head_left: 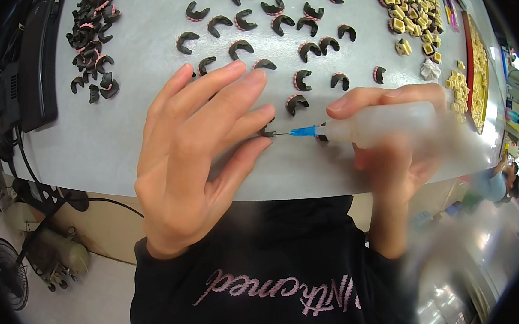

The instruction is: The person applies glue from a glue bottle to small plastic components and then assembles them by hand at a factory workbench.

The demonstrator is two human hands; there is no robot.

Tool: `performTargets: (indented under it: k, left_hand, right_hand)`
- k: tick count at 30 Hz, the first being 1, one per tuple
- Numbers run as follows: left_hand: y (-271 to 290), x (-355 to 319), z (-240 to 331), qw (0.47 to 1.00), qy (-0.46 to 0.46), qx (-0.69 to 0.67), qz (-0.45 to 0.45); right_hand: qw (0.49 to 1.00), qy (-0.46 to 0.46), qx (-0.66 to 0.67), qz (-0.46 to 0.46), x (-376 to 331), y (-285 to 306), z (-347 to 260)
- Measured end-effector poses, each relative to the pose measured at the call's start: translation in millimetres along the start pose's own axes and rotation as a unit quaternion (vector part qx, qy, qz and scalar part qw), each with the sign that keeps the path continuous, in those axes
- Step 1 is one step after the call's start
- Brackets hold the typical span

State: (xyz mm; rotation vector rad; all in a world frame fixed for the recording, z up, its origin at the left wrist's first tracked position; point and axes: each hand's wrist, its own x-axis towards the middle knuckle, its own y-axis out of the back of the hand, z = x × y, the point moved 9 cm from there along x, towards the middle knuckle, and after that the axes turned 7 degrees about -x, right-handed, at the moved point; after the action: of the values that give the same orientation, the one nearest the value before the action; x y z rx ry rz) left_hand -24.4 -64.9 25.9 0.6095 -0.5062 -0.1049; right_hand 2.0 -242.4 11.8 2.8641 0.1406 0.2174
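Over grey table [123, 134], left hand [196, 157] pinches piece [267, 130]; right hand [392, 153] levels bottle [388, 124].

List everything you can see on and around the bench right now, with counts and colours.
curved parts: about two dozen, black with pink edging, spread over the grey table
heap of the same parts: one, black, far left
small blocks: many, cream and dark, far right
tray: one, red-rimmed, right edge
squeeze bottle: one, translucent, blue needle tip
left hand: pinches one black part at the needle
right hand: grip around the bottle
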Motion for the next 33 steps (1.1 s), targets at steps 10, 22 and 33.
performTargets:
  k: [10,22,33]
  left_hand:
    - [-1.1,-0.2,-0.5,1.0,-0.009,-0.001,0.001]
    - [-0.8,-0.2,0.4,1.0,-0.012,-0.002,0.002]
    - [-1.2,0.4,-0.2,1.0,-0.004,-0.012,-0.008]
  right_hand:
    - [0.999,-0.02,-0.027,-0.007,0.4,-2.1,2.1]
    - [0.999,0.034,-0.018,-0.005,2.2,0.0,-0.8]
    - [0.999,0.012,-0.041,0.019,1.0,3.8,0.7]
